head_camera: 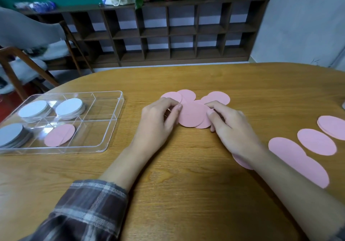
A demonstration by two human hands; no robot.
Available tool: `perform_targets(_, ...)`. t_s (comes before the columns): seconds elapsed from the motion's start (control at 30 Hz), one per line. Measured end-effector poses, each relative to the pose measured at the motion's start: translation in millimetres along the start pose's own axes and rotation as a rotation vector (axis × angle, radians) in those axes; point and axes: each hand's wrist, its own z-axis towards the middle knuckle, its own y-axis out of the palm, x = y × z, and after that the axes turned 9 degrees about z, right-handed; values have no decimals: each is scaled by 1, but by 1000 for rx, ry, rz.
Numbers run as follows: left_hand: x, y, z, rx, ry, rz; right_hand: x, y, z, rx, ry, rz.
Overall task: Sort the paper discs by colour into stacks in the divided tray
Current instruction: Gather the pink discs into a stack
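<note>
A small stack of pink paper discs (192, 116) lies mid-table between my hands. My left hand (158, 121) pinches its left edge and my right hand (229, 123) pinches its right edge. More pink discs (217, 97) fan out just behind the stack. Loose pink discs (315, 141) lie on the right, and one pink disc (240, 162) peeks from under my right wrist. The clear divided tray (112, 128) at the left holds three stacks of white discs (69, 107) and a couple of pink discs (59, 135) in a front compartment.
The wooden oval table (186, 194) carries everything. A chair (28, 54) stands beyond the table's far left edge, and a dark cubby shelf (168, 33) with potted plants lines the back wall.
</note>
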Motion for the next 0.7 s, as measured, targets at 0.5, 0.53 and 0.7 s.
perform_targets(0.5,-18,11,3,-528,-119,363,12,-7,8,120,15,-93)
perform_targets(0.53,-18,10,4,-517,-117,361,11,-6,7,113,16,-94)
perform_targets(0.7,-21,4,3,-357,-60,330,12,-7,8,109,27,-89)
